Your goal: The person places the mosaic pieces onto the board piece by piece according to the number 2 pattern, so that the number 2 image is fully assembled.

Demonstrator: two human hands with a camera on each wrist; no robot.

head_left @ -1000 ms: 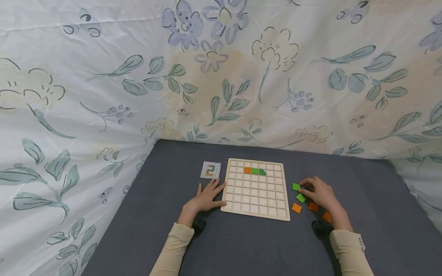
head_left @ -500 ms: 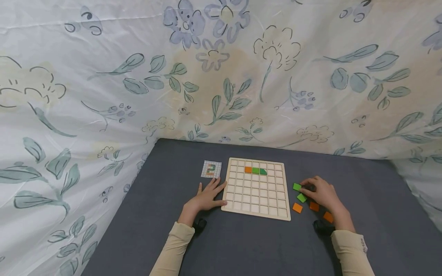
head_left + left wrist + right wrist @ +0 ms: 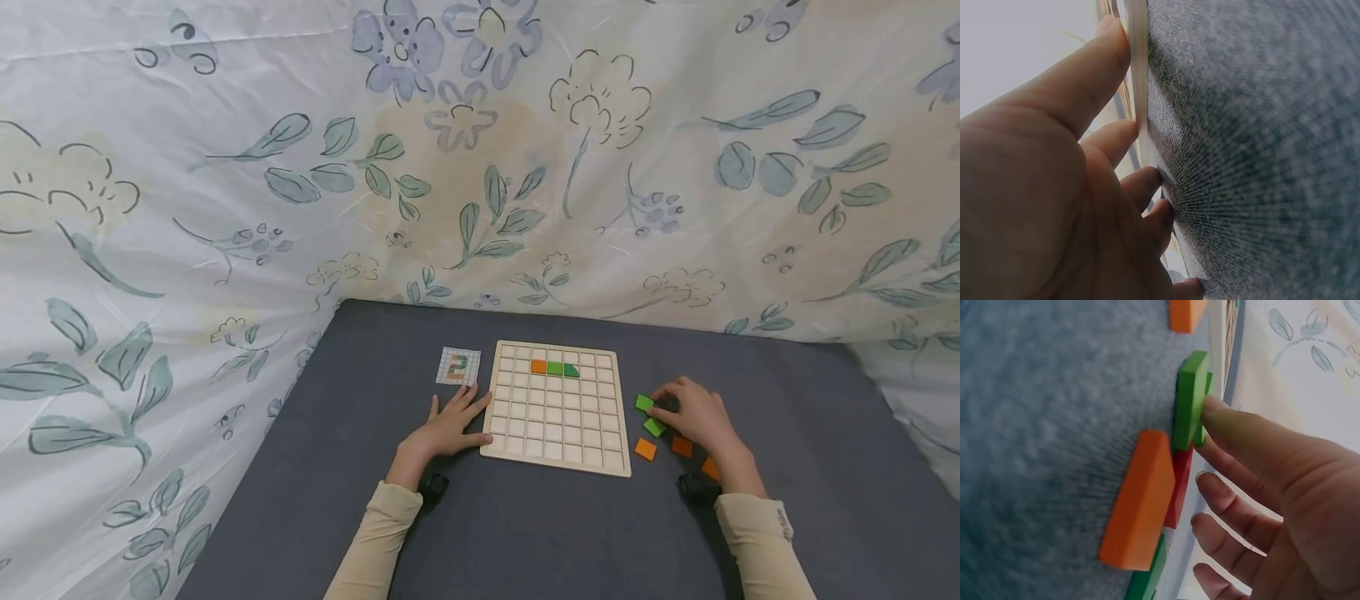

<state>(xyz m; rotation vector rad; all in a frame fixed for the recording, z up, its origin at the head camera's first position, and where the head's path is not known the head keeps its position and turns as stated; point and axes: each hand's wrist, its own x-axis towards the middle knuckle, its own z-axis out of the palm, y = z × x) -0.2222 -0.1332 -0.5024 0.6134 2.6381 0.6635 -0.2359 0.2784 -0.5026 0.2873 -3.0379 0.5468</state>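
My left hand lies with fingers spread at the left edge of a wooden grid board; in the left wrist view its thumb presses the board's side. An orange square tile, a light green square tile and a dark green tile with a rounded corner sit side by side in one row. Right of the board, my right hand pinches the corners of a light green square tile between thumb and index finger. A second light green tile lies just nearer.
A paper card with a coloured figure on a grid lies left of the board. Near my right hand are orange tiles, a red tile and a dark green tile. A floral cloth hangs behind the dark table.
Both hands stay nearly in place, the right thumb and index finger still at the light green tile. The whole view shifts slightly.
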